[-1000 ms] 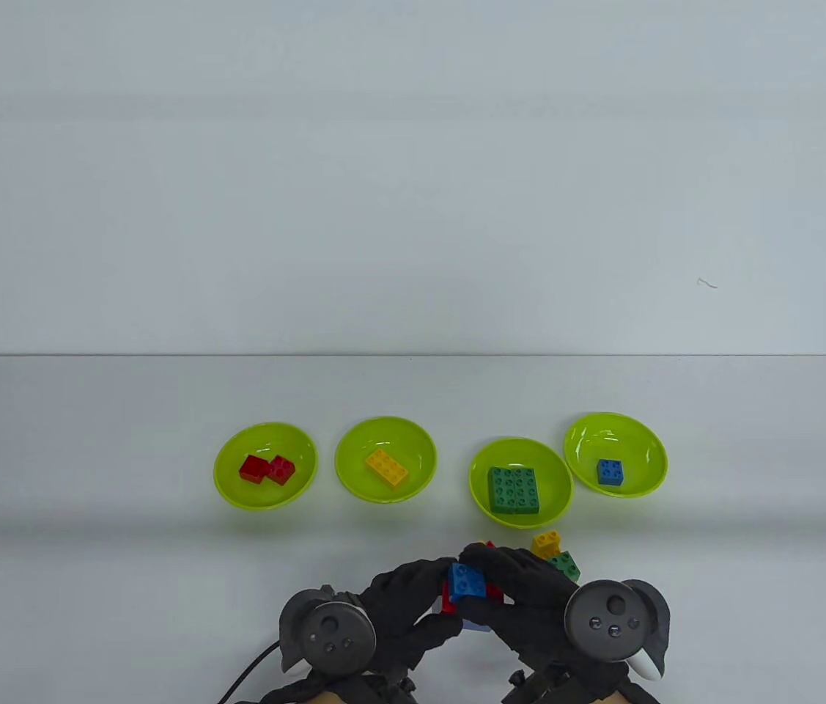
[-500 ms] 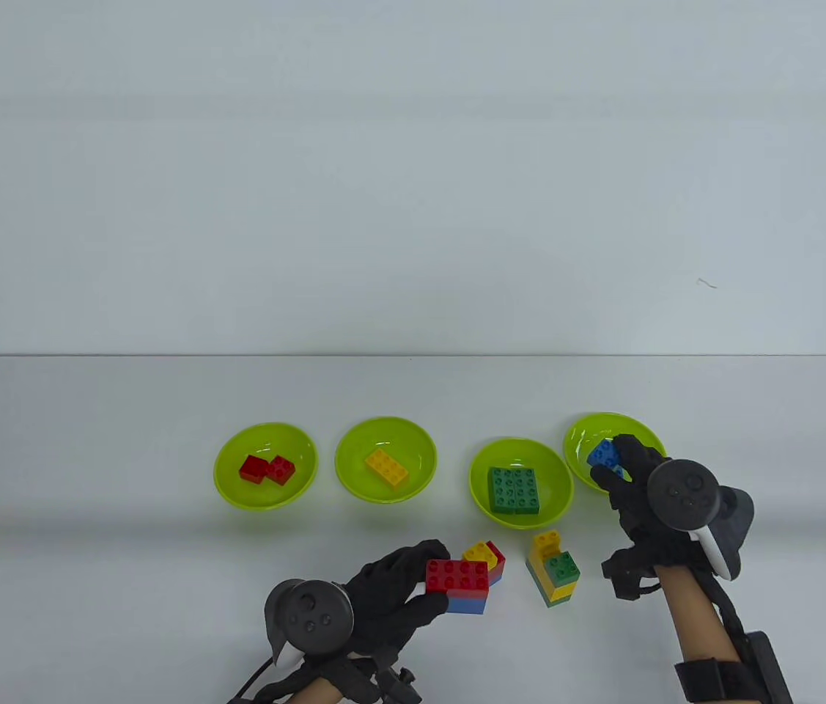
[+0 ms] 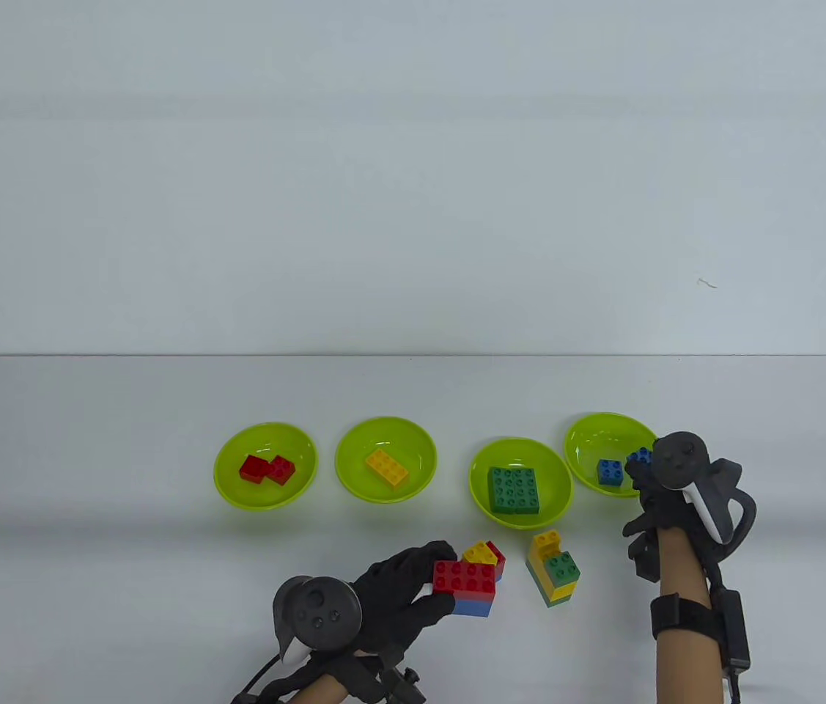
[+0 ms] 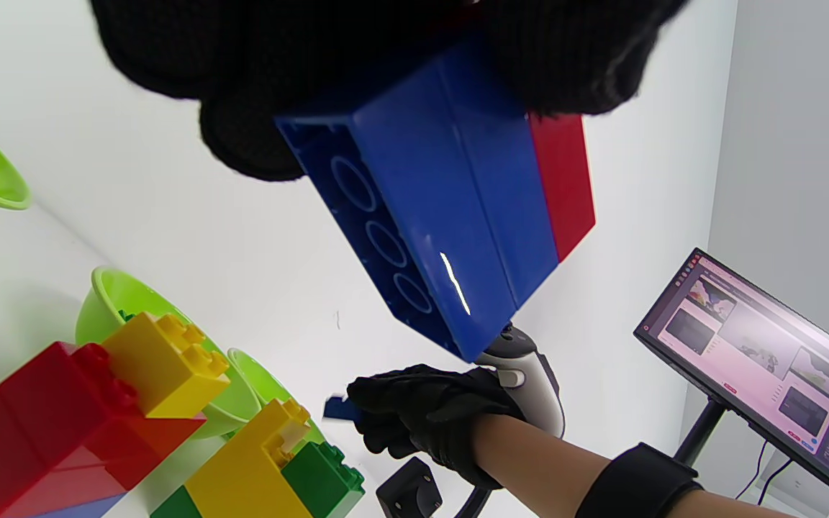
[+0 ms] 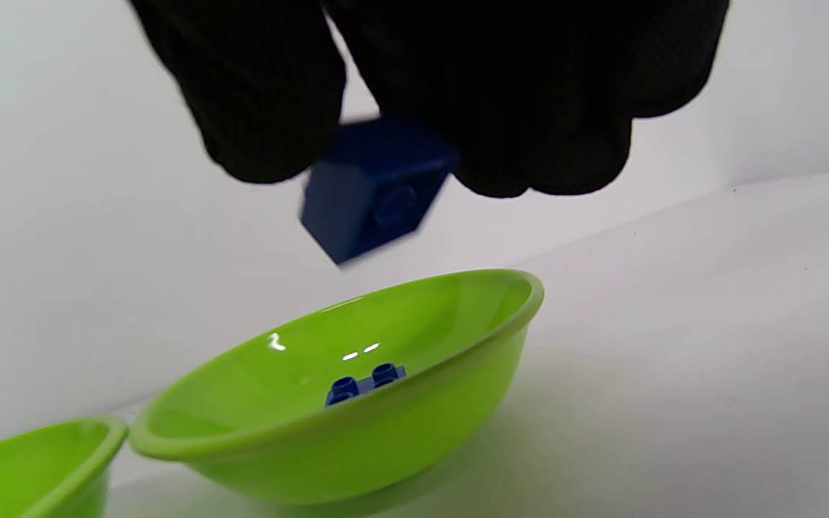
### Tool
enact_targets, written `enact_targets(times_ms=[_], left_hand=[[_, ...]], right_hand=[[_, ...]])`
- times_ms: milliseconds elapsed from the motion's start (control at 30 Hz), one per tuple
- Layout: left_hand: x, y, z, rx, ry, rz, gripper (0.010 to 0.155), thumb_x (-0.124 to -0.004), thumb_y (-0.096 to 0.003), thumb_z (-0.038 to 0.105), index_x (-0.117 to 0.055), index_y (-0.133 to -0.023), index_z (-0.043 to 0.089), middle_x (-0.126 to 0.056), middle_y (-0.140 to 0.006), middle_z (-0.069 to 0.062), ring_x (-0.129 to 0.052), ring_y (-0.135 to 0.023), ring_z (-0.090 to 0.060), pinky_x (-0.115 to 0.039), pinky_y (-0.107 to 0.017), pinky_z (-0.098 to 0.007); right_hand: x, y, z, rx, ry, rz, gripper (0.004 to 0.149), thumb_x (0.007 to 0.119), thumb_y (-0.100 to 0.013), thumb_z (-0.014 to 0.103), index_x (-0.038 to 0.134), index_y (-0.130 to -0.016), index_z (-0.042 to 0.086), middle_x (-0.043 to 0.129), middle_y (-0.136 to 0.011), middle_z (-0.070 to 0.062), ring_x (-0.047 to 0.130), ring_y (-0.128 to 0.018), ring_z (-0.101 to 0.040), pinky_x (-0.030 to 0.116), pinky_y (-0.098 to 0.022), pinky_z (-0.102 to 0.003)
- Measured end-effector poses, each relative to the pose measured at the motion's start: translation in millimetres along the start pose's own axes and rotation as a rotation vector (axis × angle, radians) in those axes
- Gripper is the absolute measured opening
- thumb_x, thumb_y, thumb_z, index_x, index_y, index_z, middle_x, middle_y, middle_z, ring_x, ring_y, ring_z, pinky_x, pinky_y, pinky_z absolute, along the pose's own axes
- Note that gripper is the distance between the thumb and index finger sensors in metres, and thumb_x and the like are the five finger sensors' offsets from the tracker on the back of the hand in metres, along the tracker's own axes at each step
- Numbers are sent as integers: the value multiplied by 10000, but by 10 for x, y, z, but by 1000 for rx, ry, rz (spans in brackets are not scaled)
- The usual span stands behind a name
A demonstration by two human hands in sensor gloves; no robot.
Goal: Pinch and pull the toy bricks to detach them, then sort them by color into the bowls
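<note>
Blue is the colour in hand: the right hand [image 3: 658,488] hangs over the far-right lime-green plastic bowl [image 3: 588,433], and a small blue square brick [image 5: 375,191] sits just under its fingers [image 5: 529,108]. The brick is blurred in the right wrist view, so whether those fingers pinch it or have let go cannot be told. Another small blue brick [image 3: 609,472] lies in that bowl. The step looks like the drop-off of a detached blue brick.

The left hand [image 3: 391,598] grips a red-over-blue brick block [image 3: 465,585] near the tabletop's [image 3: 127,572] near edge, fingers curled round its left end. Next, the right hand probably must come back and pull the red layer off.

A monitor [image 4: 767,374] shows writing too small to read.
</note>
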State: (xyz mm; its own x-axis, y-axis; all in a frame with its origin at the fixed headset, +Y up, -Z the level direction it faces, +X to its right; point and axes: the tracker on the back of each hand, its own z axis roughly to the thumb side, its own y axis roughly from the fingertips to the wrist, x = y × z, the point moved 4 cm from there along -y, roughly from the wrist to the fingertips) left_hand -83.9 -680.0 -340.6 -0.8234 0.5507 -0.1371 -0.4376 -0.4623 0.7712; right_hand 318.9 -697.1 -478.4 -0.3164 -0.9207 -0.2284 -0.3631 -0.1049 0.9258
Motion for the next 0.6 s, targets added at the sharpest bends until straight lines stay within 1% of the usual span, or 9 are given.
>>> enact_targets(times_ms=[100, 200, 267, 300, 333, 400, 433, 500, 600], left_hand=[[25, -12, -6, 3, -1, 12, 672, -741, -460, 409, -673, -987, -1, -833, -890, -254, -897, -772, -404, -714, -594, -535], [57, -39, -2, 2, -1, 23, 674, -737, -462, 406, -667, -991, -6, -831, -893, -257, -897, -774, -406, -714, -594, -536], [79, -58, 6, -1, -5, 29, 675, -734, -463, 402, -662, -994, -10, -825, -898, -261, -894, -778, -410, -712, -594, -537], [99, -70, 15, -3, -9, 35, 674, -732, -464, 401, -661, -995, -9, -825, -899, -261, -895, -778, -410, -712, -595, -537], [109, -76, 21, -5, -10, 38, 676, -733, -464, 400, -660, -995, -11, -824, -899, -263, -895, -778, -411, -712, -595, -538], [136, -91, 37, -9, -16, 42, 677, -731, -465, 400, -658, -997, -12, -824, -901, -263, -895, -779, -412, -713, -595, -538], [142, -95, 42, -10, -15, 44, 676, -732, -464, 399, -660, -995, -12, -826, -899, -264, -896, -779, -411, -713, -595, -538], [153, -103, 60, -18, -12, 47, 676, -733, -464, 401, -662, -994, -12, -828, -897, -265, -897, -777, -411, -714, -594, -538], [161, -95, 101, -30, -3, 49, 676, -733, -464, 402, -664, -993, -13, -830, -896, -263, -898, -776, -409, -716, -593, -537]], right_hand=[[-97, 110, 45, -53, -111, -11, 672, 807, -518, 408, 648, -1032, 6, 765, -978, -264, 801, -839, -469, 598, -678, -578], [-255, 322, 230, -183, -245, -4, 707, 796, -522, 431, 615, -1052, -2, 733, -1004, -274, 774, -863, -481, 582, -686, -582], [-363, 533, 390, -289, -380, 31, 730, 787, -529, 441, 585, -1066, -9, 701, -1025, -284, 748, -884, -492, 565, -693, -588], [-427, 720, 517, -366, -491, 60, 741, 788, -531, 441, 571, -1074, -13, 681, -1038, -293, 726, -895, -506, 547, -700, -595], [-465, 834, 593, -414, -540, 74, 750, 792, -529, 438, 565, -1076, -22, 671, -1044, -301, 715, -901, -515, 536, -702, -601], [-530, 1195, 808, -535, -651, 148, 778, 781, -532, 468, 543, -1088, -22, 652, -1060, -299, 704, -917, -513, 535, -708, -599], [-528, 1304, 873, -565, -690, 177, 791, 783, -530, 473, 534, -1093, -24, 643, -1065, -304, 696, -922, -518, 530, -711, -602], [-456, 1597, 1059, -647, -775, 291, 817, 789, -525, 482, 519, -1100, -33, 623, -1077, -314, 677, -932, -530, 515, -714, -611], [-295, 1866, 1204, -713, -760, 383, 835, 796, -519, 485, 508, -1102, -39, 612, -1079, -318, 668, -932, -536, 508, -714, -616]])
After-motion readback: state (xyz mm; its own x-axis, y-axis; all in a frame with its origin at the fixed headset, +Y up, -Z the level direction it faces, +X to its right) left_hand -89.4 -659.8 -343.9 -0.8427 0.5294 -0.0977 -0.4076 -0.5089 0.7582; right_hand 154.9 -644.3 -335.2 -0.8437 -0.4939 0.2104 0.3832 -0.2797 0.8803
